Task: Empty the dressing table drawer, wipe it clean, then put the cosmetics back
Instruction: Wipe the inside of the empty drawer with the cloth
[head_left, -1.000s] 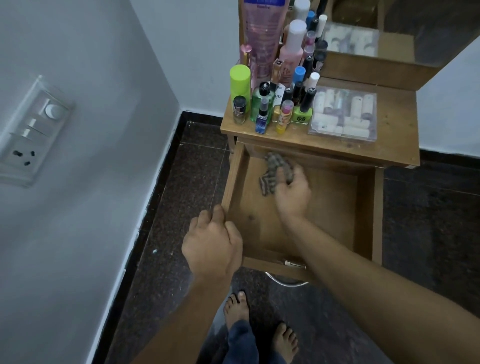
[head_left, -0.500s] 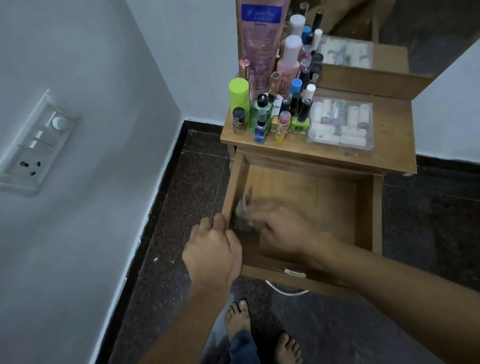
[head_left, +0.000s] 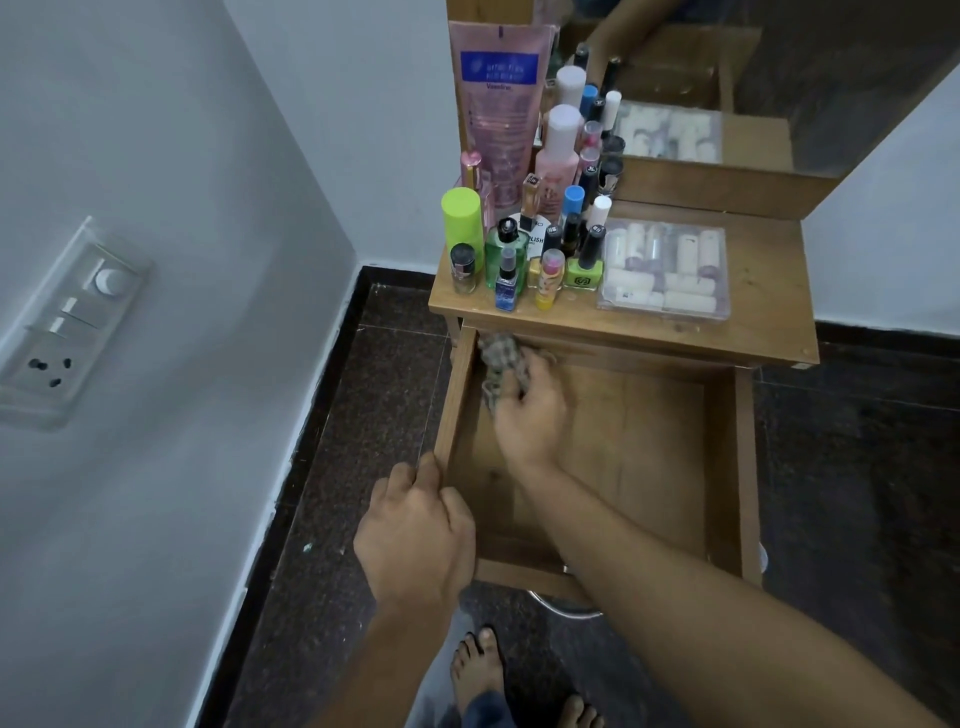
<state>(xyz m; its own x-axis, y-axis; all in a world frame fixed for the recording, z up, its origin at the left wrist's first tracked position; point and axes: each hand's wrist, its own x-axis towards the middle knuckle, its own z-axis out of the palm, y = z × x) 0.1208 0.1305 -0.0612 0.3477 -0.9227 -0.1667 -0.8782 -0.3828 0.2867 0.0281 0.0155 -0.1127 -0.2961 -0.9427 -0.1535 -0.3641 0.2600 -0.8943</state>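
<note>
Right hand (head_left: 530, 423), clutching cloth (head_left: 497, 364), moved to far-left corner of drawer (head_left: 654, 457).

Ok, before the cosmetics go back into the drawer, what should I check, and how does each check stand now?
1. Drawer pulled out and emptied: ok.
2. Left hand grips the drawer's left wall near the front: ok.
3. Right hand holds the cloth at the back left corner: ok.
4. Whole drawer floor wiped: cannot tell.
5. Cloth taken out of the drawer: not ok.
6. Cosmetics and clear box waiting on the tabletop: ok.
</note>
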